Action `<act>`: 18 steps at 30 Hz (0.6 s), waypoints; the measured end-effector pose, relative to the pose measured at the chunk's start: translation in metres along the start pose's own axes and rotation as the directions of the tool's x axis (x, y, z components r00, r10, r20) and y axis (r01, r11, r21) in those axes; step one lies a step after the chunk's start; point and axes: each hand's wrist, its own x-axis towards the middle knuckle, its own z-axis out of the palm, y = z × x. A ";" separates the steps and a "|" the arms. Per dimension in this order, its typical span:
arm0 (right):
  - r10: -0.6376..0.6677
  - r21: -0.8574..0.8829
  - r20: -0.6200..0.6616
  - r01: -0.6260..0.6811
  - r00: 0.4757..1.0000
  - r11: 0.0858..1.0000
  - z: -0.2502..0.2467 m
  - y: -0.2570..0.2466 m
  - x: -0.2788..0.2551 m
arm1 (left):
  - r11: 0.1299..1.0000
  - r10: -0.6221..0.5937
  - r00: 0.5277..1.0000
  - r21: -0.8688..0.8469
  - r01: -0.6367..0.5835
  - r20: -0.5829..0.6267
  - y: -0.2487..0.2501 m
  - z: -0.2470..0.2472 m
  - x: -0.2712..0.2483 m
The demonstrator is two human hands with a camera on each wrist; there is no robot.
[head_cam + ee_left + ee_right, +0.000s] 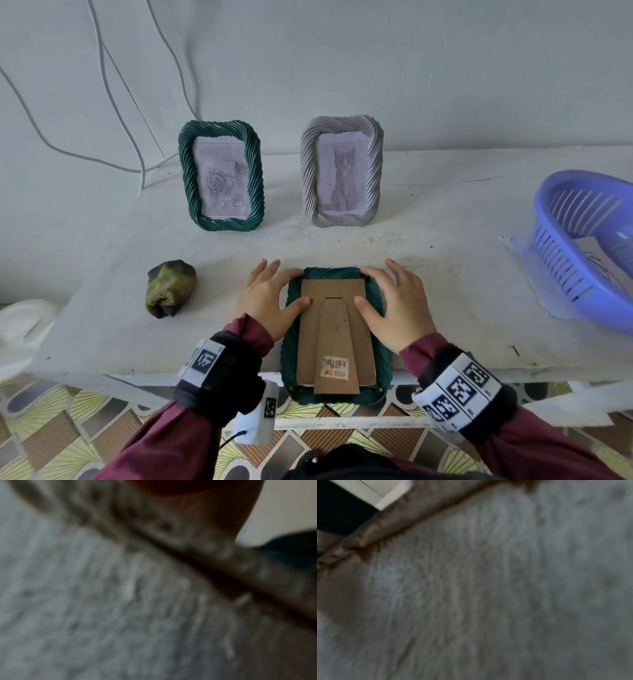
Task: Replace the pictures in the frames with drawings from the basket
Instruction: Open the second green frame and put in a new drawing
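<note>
Dark green and rope-patterned, the face-down frame [335, 334] lies at the near edge of the table [445, 274], its lower end projecting past that edge. Its brown cardboard backing [337, 329] faces up, with the easel stand folded flat and a barcode sticker near the bottom. The left hand [270, 301] and right hand [394, 305] flank the upper half of the frame; fingers are extended and spread over the top corners, and each thumb presses on the backing. Neither hand grips anything. Both wrist views are blurred and confirm no finger detail. Judged step: releasing or seating the backing. Risk: downward or pulling force on the overhanging end may tip the frame off the table. Risk: uneven thumb pressure may bend the cardboard. Behind stand the green frame [221, 176] with a rose drawing and the grey frame [342, 176] with a cat drawing. The purple basket [589, 246], at far right, holds paper. A mottled green bundle [171, 287] lies at left.
</note>
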 end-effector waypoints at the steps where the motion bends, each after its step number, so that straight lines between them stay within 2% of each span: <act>1: 0.004 0.003 -0.004 -0.003 1.000 1.000 0.003 0.000 0.000 | 1.000 0.002 1.000 0.000 -0.002 -0.002 0.000 0.001 0.001; 8: 0.007 0.036 -0.025 -0.006 1.000 0.999 0.011 0.003 0.000 | 0.998 -0.062 0.998 -0.013 0.062 0.006 0.005 0.001 0.004; 18: 0.006 0.045 -0.045 -0.004 0.999 0.999 0.012 0.002 -0.001 | 0.997 -0.079 0.996 -0.005 0.080 0.045 0.006 0.001 0.005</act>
